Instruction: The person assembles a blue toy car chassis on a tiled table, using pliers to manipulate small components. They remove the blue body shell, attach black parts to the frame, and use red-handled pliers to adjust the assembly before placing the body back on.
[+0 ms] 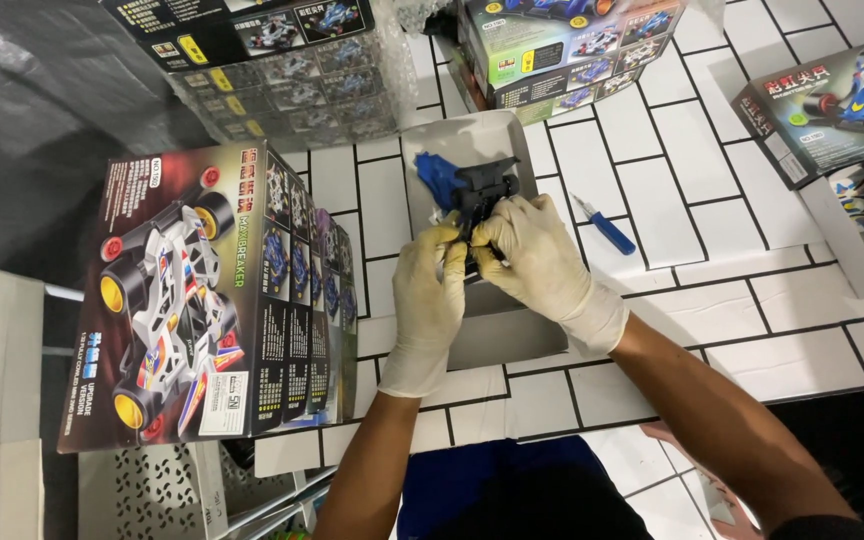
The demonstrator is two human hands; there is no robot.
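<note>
Black toy car chassis (pixel 484 205) is the thing in hand, but I go from the largest thing to the smallest and place all of them from the grey tray (pixel 497 330), which lies in the middle of the white tiled desk (pixel 712 230). Left of the tray stands the big model car box (pixel 202 300), upright on its edge and very near the desk border. Beyond the tray, at the far side, sits a wrapped stack of boxes (pixel 292 75) and a second coloured box (pixel 572 45); far to the right of the tray lies another open box (pixel 832 105). Over the tray, both hands wear pale gloves. The left hand (pixel 430 300) has its grip closed on the near left side of the chassis, and the right hand (pixel 537 255) has its grip closed on the right side, thumbs pressing together at the centre. A blue plastic part (pixel 435 178) rests on the tray, touching the far left of the chassis. Just right of the tray lies a small blue-handled screwdriver (pixel 602 228). In my judgement, too strong pressing could snap a thin clip, a slipping glove could drop the chassis off the tray, and an elbow could tip the big box from the edge.
</note>
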